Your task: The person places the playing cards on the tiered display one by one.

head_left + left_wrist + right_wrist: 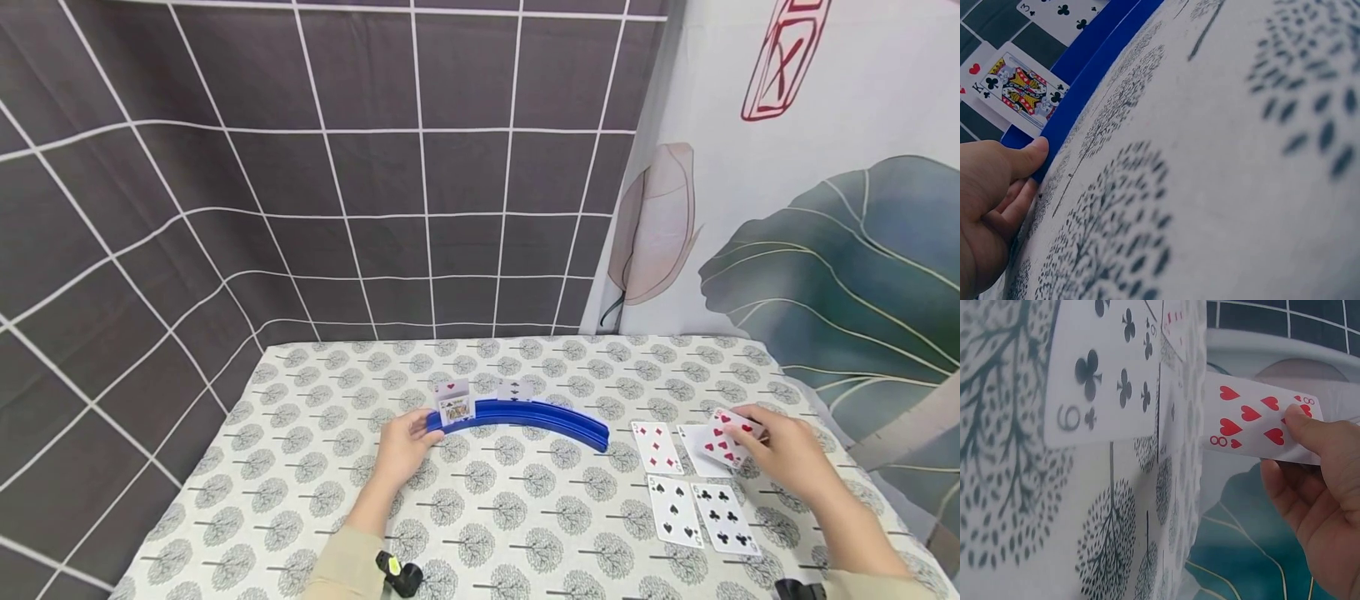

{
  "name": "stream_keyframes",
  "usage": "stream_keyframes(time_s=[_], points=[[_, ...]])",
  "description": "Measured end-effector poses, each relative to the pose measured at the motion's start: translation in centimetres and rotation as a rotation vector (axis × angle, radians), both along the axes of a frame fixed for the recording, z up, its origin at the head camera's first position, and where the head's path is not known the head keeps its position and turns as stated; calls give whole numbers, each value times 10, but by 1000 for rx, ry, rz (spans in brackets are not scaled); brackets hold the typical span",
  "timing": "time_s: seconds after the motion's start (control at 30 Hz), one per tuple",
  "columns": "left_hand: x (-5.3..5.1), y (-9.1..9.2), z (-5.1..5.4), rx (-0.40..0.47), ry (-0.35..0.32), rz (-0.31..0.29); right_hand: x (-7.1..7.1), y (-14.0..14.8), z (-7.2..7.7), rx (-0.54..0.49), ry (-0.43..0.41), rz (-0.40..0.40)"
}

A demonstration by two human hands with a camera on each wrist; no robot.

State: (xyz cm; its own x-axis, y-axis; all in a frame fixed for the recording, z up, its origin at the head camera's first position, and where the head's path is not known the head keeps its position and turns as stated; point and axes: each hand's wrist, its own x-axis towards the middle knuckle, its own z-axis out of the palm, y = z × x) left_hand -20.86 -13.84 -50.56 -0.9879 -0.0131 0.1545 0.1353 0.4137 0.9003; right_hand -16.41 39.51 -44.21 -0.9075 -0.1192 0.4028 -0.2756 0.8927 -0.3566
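The left hand pinches the left end of a curved blue card holder, its thumb on the front edge in the left wrist view. A king of clubs stands in the holder before a heart card; farther along stands a three of clubs. The right hand pinches an eight of hearts between thumb and fingers, raised above a partly covered white card on the table.
Beside that covered card lies a diamond card. Nearer the front are a spade card and a six of clubs. A patterned cloth covers the table; dark checked fabric hangs behind it.
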Motion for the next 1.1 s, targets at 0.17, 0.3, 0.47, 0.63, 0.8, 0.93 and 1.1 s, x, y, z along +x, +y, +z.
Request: stream_keyframes(time_s=[0.17,0.3,0.47,0.63,0.8,0.93,1.1], points=[[0,0,0,12,-7,-5,-1,-7,3,-12,-21,7],[0,1,1,11,-8,-3,-3,-11,4,-15,-26,12],[0,1,2,7,-9,2,-6,-18,5,-26,-10,36],[1,1,2,7,-1,0,-7,-25,5,-33,-17,42],[2,2,1,3,3,6,-10,-30,5,-25,-41,40],[0,1,0,4,-1,13,-13,-38,9,-23,-40,48],[0,1,-1,4,-16,20,-17,-46,12,-24,-33,66]])
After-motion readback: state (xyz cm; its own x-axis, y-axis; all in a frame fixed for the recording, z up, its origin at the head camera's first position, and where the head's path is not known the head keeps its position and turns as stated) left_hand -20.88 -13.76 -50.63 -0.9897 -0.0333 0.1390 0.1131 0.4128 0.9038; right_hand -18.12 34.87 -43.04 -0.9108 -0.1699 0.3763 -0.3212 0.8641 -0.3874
